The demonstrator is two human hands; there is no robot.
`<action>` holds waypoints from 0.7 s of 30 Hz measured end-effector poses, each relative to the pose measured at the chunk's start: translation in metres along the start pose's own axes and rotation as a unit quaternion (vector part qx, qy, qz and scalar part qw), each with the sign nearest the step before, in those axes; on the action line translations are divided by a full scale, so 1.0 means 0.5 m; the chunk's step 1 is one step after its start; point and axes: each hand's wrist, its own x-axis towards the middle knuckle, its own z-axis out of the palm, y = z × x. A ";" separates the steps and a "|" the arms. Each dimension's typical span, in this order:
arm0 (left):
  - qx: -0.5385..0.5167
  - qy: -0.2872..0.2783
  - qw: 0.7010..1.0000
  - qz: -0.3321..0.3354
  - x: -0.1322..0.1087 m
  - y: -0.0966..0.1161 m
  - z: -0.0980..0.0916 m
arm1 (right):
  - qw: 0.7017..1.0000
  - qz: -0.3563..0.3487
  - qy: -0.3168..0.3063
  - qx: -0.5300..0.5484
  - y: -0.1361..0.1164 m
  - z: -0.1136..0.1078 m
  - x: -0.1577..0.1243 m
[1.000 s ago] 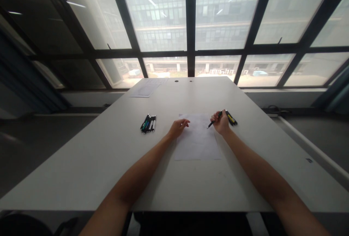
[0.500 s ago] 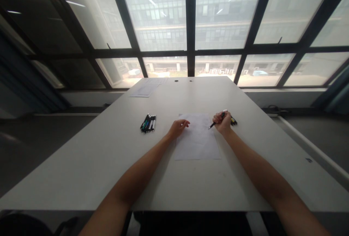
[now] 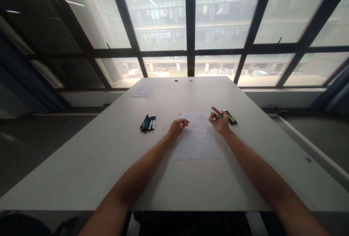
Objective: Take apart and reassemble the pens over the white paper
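My left hand [image 3: 177, 128] rests at the left edge of a white sheet of paper [image 3: 197, 145], its fingers loosely bent and slightly apart, with nothing in them. Over the sheet's upper right corner, my right hand [image 3: 221, 123] holds a dark pen with green on it [image 3: 218, 117]. The index finger is raised off the pen, which lies nearly level between the other fingers and thumb. Just right of this hand is a group of black and yellow pens [image 3: 232, 117], partly hidden by it. Several pens [image 3: 148, 123] lie side by side left of my left hand.
More papers [image 3: 141, 90] lie at the far left of the white table [image 3: 103, 167]. Two small round dark spots sit near its far edge. A small dark piece [image 3: 308, 160] lies near the right edge. Large windows stand beyond the table.
The pen in my right hand has turned from tip-down to nearly level, and the index finger has lifted. My left hand has barely moved.
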 end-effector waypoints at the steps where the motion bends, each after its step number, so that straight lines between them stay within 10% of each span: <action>1: 0.007 0.009 1.000 0.003 0.001 -0.001 0.001 | 1.000 -0.002 0.001 -0.005 0.002 0.003 -0.001; 21: 0.079 -0.072 0.991 0.085 -0.005 0.010 -0.002 | 0.977 -0.050 -0.009 -0.207 0.037 0.032 -0.022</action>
